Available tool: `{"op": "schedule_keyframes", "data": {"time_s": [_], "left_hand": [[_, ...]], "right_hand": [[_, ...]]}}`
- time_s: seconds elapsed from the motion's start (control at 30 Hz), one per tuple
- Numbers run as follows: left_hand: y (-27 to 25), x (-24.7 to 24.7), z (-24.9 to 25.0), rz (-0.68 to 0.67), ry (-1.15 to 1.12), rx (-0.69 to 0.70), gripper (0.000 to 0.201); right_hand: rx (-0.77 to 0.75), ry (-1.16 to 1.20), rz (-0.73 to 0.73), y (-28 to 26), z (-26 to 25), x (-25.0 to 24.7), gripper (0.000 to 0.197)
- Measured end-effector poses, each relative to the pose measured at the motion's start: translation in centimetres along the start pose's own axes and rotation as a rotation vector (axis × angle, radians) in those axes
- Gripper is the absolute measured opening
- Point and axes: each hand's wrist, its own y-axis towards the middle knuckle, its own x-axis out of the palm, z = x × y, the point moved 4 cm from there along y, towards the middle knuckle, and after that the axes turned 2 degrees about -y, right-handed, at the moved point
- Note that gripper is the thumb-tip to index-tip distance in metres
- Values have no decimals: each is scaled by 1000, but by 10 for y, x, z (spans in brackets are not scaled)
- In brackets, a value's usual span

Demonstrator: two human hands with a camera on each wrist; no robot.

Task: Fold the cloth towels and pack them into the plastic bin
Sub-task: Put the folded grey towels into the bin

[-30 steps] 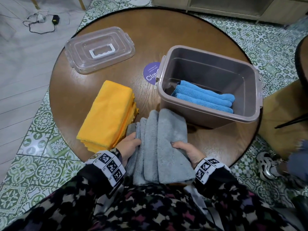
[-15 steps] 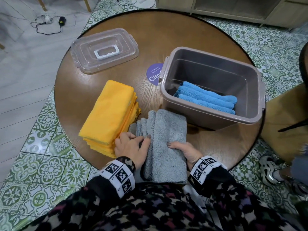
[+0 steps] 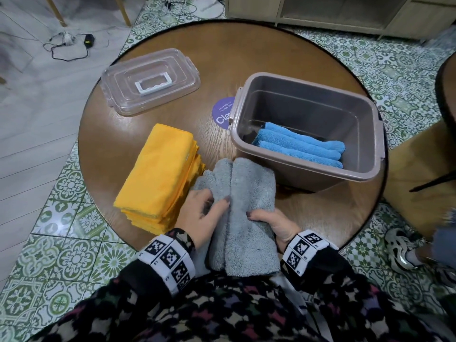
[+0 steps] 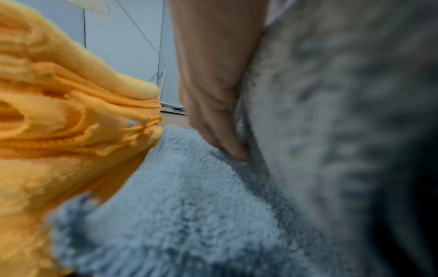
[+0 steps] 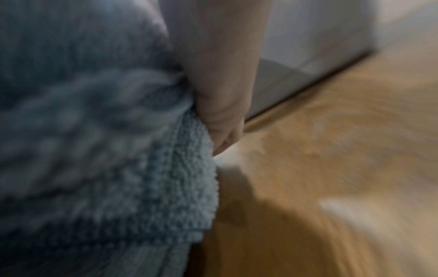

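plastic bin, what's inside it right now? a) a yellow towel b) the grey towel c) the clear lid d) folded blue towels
d: the head view shows folded blue towels lying along the near side of the plastic bin; the yellow towels and the clear lid are out on the table, and the grey towel is in front of the bin, held by both hands.

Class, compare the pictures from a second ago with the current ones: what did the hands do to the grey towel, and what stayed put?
The left hand slid rightward over the grey towel, gathering its left layers inward into a narrower bundle. The right hand kept gripping the right edge. The yellow towels, bin, blue towels and lid stayed put.
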Motion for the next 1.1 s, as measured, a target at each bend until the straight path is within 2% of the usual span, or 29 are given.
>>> {"op": "schedule_keyframes", "data": {"time_s": [0.07,0.1,0.17,0.2,0.27,0.37,0.47,0.53,0.6,0.67,0.7,0.8,0.87,0.9,0.93,0.97,1.0,1.03,1.07,1.1], "left_hand": [[-1,5,2,-167,-290,-112,59],[0,6,1,-205,-362,-150,73],[5,3,-1,-207,-415,-200,103],[6,-1,1,-194,-447,-215,115],[7,-10,10,-211,-541,-203,123],[6,-20,35,-309,-642,-144,106],[8,-29,55,-300,-677,-121,77],[7,-31,68,-315,-749,-88,71],[5,-31,79,-309,-819,-78,65],[3,-32,92,-285,-874,-81,53],[5,-31,93,-279,-878,-103,45],[11,-28,107,-262,-949,-89,25],[24,-18,120,-385,-1042,-61,35],[20,-14,134,-538,-1155,14,29],[18,-8,151,-578,-1157,68,26],[23,-6,146,-497,-1032,-7,41],[29,-6,133,-422,-986,-35,42],[29,-6,130,-478,-1092,-49,31],[25,-3,133,-595,-1186,-9,19],[17,-4,142,-582,-1176,99,38]], "right_hand": [[-18,-58,-42,-5,-4,7,36],[-31,-89,-58,-7,-7,11,41],[-51,-153,-81,-10,-13,17,50],[-65,-167,-96,-12,-17,21,47],[-109,-159,-123,-16,-25,29,37],[-209,-202,-147,-23,-40,39,55],[-304,-234,-197,-31,-54,45,86],[-342,-253,-208,-35,-63,43,112],[-362,-231,-220,-39,-69,38,120],[-328,-137,-221,-43,-75,32,117],[-299,-77,-231,-46,-78,29,110],[-282,1,-262,-57,-99,25,73],[-278,31,-274,-62,-113,21,56],[-268,61,-283,-66,-118,18,53],[-264,91,-303,-68,-122,16,52],[-267,114,-328,-69,-124,14,51],[-271,115,-338,-71,-127,12,49],[-281,105,-322,-69,-128,7,47],[-278,84,-288,-65,-128,2,44],[-264,26,-238,-59,-128,-2,41]]}}
